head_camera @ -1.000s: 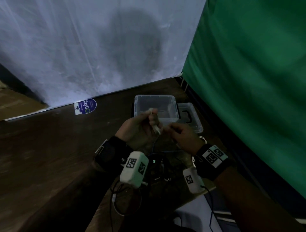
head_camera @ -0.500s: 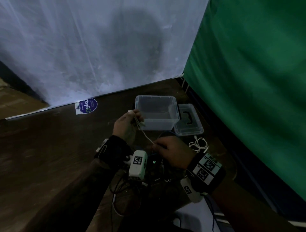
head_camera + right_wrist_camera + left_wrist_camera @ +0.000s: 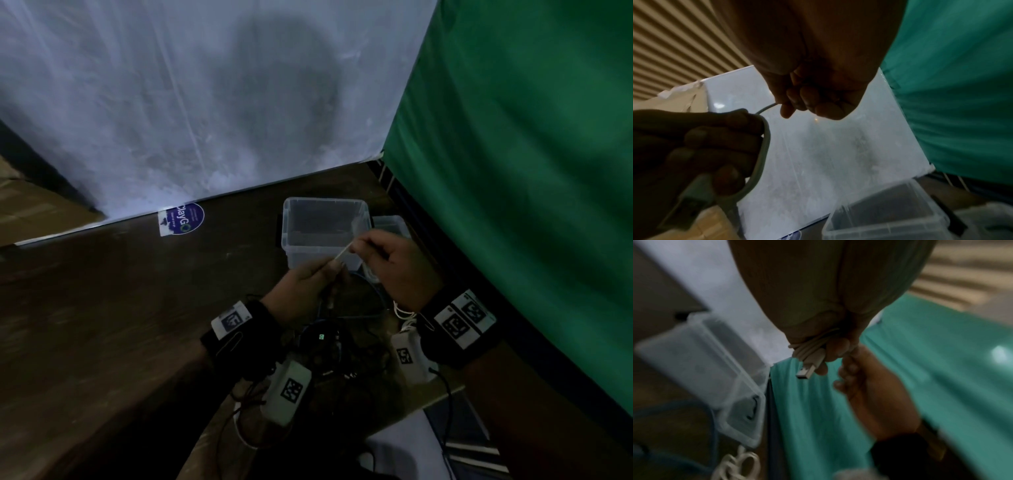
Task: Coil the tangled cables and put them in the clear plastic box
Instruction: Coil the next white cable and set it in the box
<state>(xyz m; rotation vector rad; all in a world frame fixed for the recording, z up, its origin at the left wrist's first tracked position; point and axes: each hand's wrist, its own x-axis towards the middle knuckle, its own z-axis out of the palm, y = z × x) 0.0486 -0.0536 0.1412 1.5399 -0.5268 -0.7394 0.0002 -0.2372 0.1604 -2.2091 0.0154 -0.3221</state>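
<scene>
Head view, box: the clear plastic box (image 3: pixel 324 236) stands open on the dark wooden table (image 3: pixel 120 308), holding nothing that can be made out.
Head view, lid: the clear lid (image 3: pixel 394 224) lies just right of the box, partly hidden by the right hand.
Head view, left hand: the left hand (image 3: pixel 308 291) is on the near side of the box, fingers curled round loops of a white USB cable (image 3: pixel 342 255).
Head view, right hand: the right hand (image 3: pixel 394 270), near the box's near right corner, pinches the same cable; a short stretch runs taut between the hands.
Head view, other cables: a blue cable (image 3: pixel 373 305) and a dark tangle (image 3: pixel 329 346) lie on the near side of the box, a white bundle (image 3: pixel 402 313) below the right wrist.
Left wrist view, plug: the metal USB plug (image 3: pixel 805 371) sticks out below the closed fingers (image 3: pixel 836 348), several white strands bunched in the grip.
Left wrist view, box: box (image 3: pixel 701 353) and lid (image 3: pixel 744 417) are blurred; a coiled white cable (image 3: pixel 735 465) lies beyond the lid.
Right wrist view, pinch: thumb and fingertips (image 3: pixel 803 100) are closed on the cable (image 3: pixel 764 141), which arcs round to the left hand (image 3: pixel 701 146).
Right wrist view, box: its dark floor (image 3: pixel 884 209) looks bare.
</scene>
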